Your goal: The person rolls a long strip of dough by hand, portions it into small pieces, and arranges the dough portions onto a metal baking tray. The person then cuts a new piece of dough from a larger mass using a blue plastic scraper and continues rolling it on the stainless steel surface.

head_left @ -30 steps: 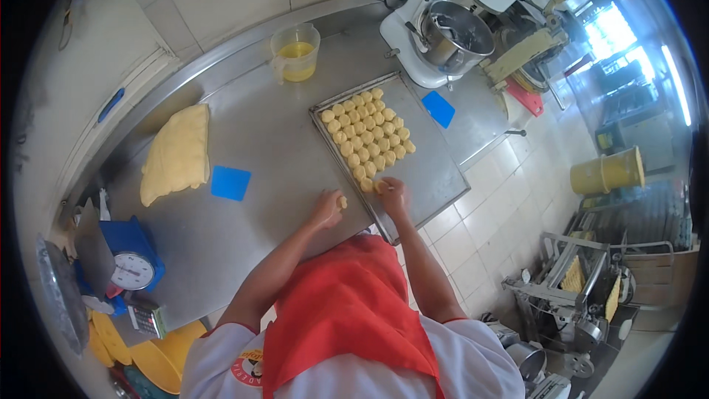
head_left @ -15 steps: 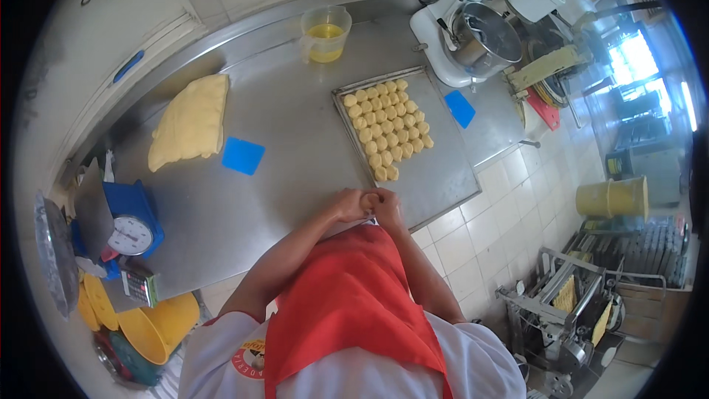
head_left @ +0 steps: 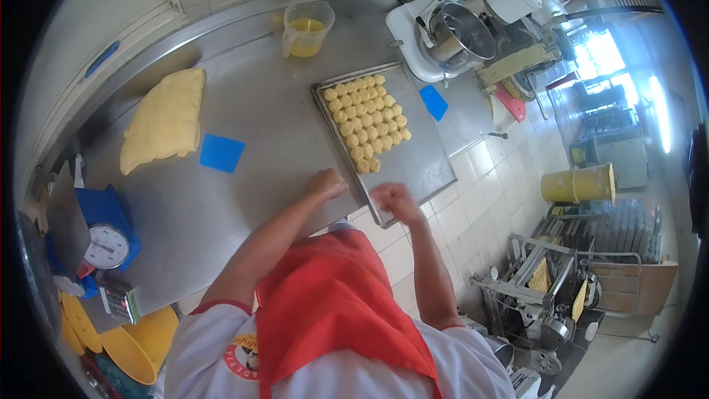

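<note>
My left hand (head_left: 326,183) is closed in a fist over the steel table (head_left: 266,111), just left of the tray, its contents hidden. My right hand (head_left: 393,199) is over the near end of the metal tray (head_left: 428,166), fingers curled and blurred, so their hold is unclear. Small pale dough pieces (head_left: 367,117) sit in packed rows along the tray's left part. A large folded slab of dough (head_left: 164,118) lies on the left of the table, beside a blue plastic scraper (head_left: 221,153).
A jug of yellow liquid (head_left: 307,29) and a stand mixer (head_left: 450,33) are at the back. Another blue scraper (head_left: 433,102) lies right of the tray. A dial scale (head_left: 107,236) and calculator (head_left: 118,301) sit left. Machinery (head_left: 546,303) and a yellow bucket (head_left: 578,183) stand on the right.
Half a second ago my hands met below the tray around a small piece; now they are apart, the left further left, the right over the tray. The camera view has also shifted.
</note>
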{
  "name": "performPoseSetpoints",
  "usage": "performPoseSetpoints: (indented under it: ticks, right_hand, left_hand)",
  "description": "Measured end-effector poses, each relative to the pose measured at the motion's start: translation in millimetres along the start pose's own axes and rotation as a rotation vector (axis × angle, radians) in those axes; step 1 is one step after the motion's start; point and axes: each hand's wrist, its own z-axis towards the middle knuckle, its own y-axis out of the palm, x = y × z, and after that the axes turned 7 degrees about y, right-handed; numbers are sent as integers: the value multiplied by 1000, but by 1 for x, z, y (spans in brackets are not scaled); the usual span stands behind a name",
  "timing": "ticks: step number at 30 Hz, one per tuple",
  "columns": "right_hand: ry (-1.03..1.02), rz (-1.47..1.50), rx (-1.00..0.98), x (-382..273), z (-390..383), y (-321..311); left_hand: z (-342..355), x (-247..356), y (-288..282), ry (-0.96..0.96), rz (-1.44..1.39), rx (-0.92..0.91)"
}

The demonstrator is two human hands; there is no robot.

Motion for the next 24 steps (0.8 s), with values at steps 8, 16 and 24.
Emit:
performPoseSetpoints:
  ticks: [8, 16, 24]
  right_hand:
    - [-84, -320, 651, 52, 116, -47]
    - [67, 147, 330, 38, 56, -27]
    - [-75, -186, 500, 19, 33, 23]
  left_hand:
    - [0, 6, 31, 454, -136, 53]
    - [-6, 39, 17, 569, -203, -17]
    - [-11, 42, 18, 435, 22, -102]
